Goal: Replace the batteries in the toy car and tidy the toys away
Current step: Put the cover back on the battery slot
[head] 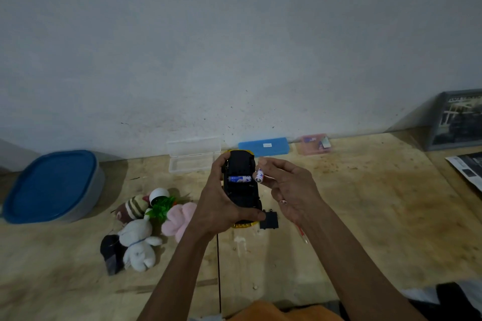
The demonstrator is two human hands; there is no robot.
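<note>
**Second battery about to go into the upturned car**

The left hand [221, 206] is wrapped around the toy car [241, 190], holding it belly-up above the table, thumb at the near end and fingers curled over the far end. The right hand [287, 185] pinches a loose AA battery [259, 176] between thumb and fingertips, just beside the right edge of the open battery bay. One blue-and-white battery [239, 179] already lies seated crosswise in the bay.

To do this step well, I judge the loose cell should be matched to the polarity marks in the empty slot, pushed against the spring end first, then pressed flat. The car needs to stay level and firmly gripped so the seated cell does not pop out.

The black battery cover [269, 219] lies on the plywood table [378, 203] just below the car, near the right wrist, ready for refitting. A thin red-tipped tool [302, 234], perhaps a screwdriver, lies partly hidden under the right forearm.

Left of the hands sits a heap of soft toys [143, 229], and further left a lidded blue container [52, 185], the likely place for tidying them. Against the wall stand a clear case [193, 154], a blue case [263, 146] and a pinkish box [314, 144].

The battery print shows a large letter, but the brand is too blurred to read; the white label on the blue case is also illegible
</note>
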